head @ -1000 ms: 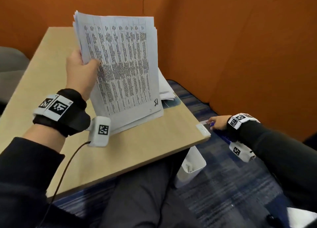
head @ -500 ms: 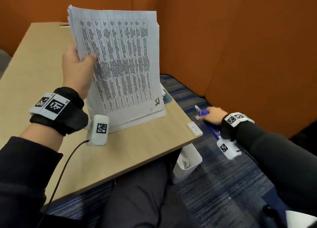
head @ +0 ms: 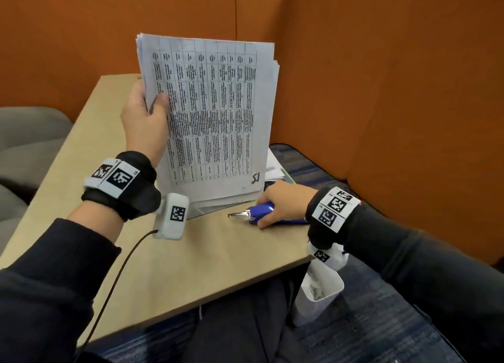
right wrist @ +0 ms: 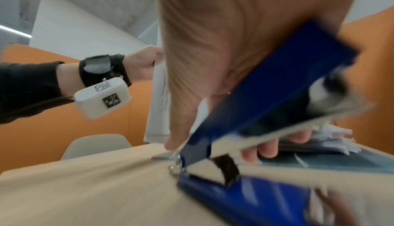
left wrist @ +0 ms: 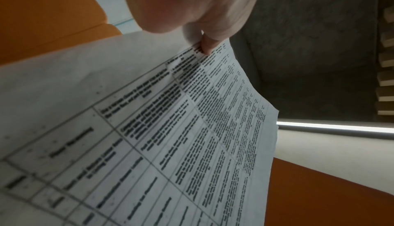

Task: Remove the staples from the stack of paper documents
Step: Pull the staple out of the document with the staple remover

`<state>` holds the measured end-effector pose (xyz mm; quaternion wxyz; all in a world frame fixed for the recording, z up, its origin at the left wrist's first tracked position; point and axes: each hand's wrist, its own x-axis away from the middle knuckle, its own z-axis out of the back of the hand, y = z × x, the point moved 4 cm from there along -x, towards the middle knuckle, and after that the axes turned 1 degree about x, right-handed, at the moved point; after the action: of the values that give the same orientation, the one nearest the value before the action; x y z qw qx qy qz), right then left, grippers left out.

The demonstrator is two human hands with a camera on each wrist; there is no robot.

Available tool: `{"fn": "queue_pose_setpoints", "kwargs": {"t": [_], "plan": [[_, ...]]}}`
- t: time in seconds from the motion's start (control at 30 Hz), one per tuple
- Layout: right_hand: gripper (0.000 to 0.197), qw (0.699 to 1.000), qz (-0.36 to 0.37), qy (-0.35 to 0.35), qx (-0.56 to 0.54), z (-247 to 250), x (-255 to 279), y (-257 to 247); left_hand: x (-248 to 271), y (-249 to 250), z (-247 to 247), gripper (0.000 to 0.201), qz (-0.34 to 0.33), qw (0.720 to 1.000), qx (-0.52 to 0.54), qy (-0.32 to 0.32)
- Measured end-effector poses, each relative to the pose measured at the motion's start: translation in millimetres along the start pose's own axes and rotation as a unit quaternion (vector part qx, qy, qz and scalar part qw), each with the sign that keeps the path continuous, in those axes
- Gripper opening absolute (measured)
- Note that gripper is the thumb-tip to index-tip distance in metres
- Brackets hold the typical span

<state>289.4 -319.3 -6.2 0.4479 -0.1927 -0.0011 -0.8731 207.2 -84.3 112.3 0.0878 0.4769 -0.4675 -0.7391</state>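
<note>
Pinching the left edge of the stack of papers (head: 210, 117), the left hand (head: 144, 122) has its thumb laid across the printed front sheet and its fingers tucked behind, and that grip holds the sheets near upright with their bottom edge resting on the desk (head: 191, 253). The left wrist view shows the thumb tip pressed on the table of text. Over on the right, the right hand (head: 286, 201) is wrapped round a blue staple remover (head: 259, 212), a full grip on the handle, with the silver metal tip pointing left along the desk, just beside the lower right corner of the stack. The right wrist view is blurred, yet the blue handles and fingers curled beneath them are plain. Behind that hand, a second pile of papers (head: 274, 166) lies flat at the desk's far right edge. Below the desk edge, a white bin (head: 316, 294) stands on the blue carpet. Orange partition walls (head: 381, 76) close in behind the desk.
</note>
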Motion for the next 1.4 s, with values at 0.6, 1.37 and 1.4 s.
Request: {"fn": "queue_pose_setpoints", "kwargs": {"t": [0.6, 1.37, 1.4], "plan": [[0.039, 0.728, 0.165, 0.344, -0.569, 111.9, -11.3, -57.8, 21.0, 44.4, 58.8, 0.025, -0.130, 0.982, -0.041, 0.132], [0.030, 0.706, 0.159, 0.325, -0.609, 93.7, -15.9, -82.1, 32.2, 8.0, 68.6, 0.034, -0.021, 0.978, -0.008, 0.207], [0.033, 0.709, 0.158, 0.325, -0.606, 93.5, -18.3, -82.1, 32.1, 7.1, 66.9, 0.035, -0.015, 0.978, -0.007, 0.209]]}}
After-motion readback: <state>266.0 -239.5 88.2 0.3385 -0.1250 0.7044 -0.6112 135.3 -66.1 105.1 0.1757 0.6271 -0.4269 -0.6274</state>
